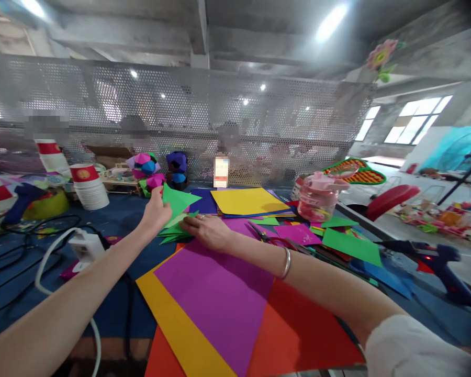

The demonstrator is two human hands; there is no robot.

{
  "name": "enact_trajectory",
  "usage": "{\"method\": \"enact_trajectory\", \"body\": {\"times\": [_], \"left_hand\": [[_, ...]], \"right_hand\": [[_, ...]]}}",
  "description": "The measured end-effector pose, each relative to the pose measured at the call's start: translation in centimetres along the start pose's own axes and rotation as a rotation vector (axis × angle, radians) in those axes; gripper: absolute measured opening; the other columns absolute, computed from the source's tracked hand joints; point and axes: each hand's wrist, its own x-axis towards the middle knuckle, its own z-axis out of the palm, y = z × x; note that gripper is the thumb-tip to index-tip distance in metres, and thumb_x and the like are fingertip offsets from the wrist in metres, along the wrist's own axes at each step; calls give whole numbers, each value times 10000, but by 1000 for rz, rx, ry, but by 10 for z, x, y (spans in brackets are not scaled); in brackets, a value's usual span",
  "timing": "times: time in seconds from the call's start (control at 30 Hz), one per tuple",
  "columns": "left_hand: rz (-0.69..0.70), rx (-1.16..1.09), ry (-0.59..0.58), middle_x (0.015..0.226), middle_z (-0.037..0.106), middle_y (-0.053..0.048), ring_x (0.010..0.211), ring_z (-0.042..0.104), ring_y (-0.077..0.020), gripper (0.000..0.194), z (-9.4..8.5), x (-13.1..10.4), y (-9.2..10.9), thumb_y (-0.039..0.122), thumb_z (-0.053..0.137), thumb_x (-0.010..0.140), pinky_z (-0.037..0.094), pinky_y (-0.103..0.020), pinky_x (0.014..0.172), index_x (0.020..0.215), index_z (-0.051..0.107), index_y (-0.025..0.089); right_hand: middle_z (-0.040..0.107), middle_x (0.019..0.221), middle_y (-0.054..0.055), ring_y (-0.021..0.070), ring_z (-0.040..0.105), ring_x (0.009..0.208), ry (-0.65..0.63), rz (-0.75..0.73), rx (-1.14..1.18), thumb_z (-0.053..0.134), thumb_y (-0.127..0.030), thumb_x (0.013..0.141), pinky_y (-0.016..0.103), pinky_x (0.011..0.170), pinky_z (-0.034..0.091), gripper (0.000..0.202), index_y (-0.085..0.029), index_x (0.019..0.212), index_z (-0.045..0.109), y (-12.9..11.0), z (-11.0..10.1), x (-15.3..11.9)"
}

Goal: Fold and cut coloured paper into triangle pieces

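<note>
My left hand (157, 212) is closed on the edge of a green paper piece (178, 201), which is raised with its pointed corner to the right. Just right of it, my right hand (208, 230), a silver bangle on its wrist, has its fingers curled over more green paper pieces (172, 233); its fingertips are partly hidden. Below the hands lies a large purple sheet (223, 293), over a yellow-orange sheet (180, 319) and a red sheet (298, 330). Beyond my right hand lie a yellow sheet (249, 200) and dark blue sheets (202, 201).
Scissors (265, 235) lie among paper scraps right of centre, near a pink-lidded clear jar (317, 196). A glue gun (427, 256) with a red light sits far right. Paper cups (88, 186), cables and a white power adapter (86, 248) occupy the left. A perforated metal screen (235, 104) stands behind.
</note>
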Motion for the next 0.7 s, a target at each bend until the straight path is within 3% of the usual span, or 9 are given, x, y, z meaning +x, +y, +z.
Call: {"method": "enact_trajectory", "body": {"times": [0.13,0.3,0.47,0.57,0.7], "left_hand": [[-30,37,-68,1290,613,-103,1100,646,-262,383,5,-2,-4,327,646,974,552,-475,923,1319,564,182],[-58,91,-123,1297,609,-103,1103,644,-262,376,10,-7,-5,326,649,972,556,-470,917,1310,571,181],[-76,163,-164,1278,616,-100,1075,654,-253,367,15,-11,-7,329,651,971,565,-453,894,1297,577,179],[-38,197,-163,1295,608,-105,1090,645,-258,366,17,-12,-8,337,645,974,562,-465,904,1296,580,175],[37,225,-147,1311,599,-106,1110,636,-264,369,15,-14,-4,343,644,975,552,-481,921,1298,580,177]], "right_hand": [[559,1388,172,248,599,1163,-9,42,20,487,-59,951,376,945,509,491,-126,1436,446,1,1,-10],[567,1390,198,280,589,1206,-16,128,23,477,15,871,405,974,520,589,-80,1451,439,1,-16,-42],[551,1427,194,294,608,1195,-10,210,30,435,-6,892,456,963,544,569,-112,1450,466,-1,-33,-87],[581,1388,195,300,618,1190,-2,243,37,417,-11,911,503,1009,520,530,-111,1425,500,-5,-41,-111],[608,1341,198,299,594,1236,44,244,72,409,-37,937,481,1039,515,475,-90,1394,527,-7,-48,-136]]}}
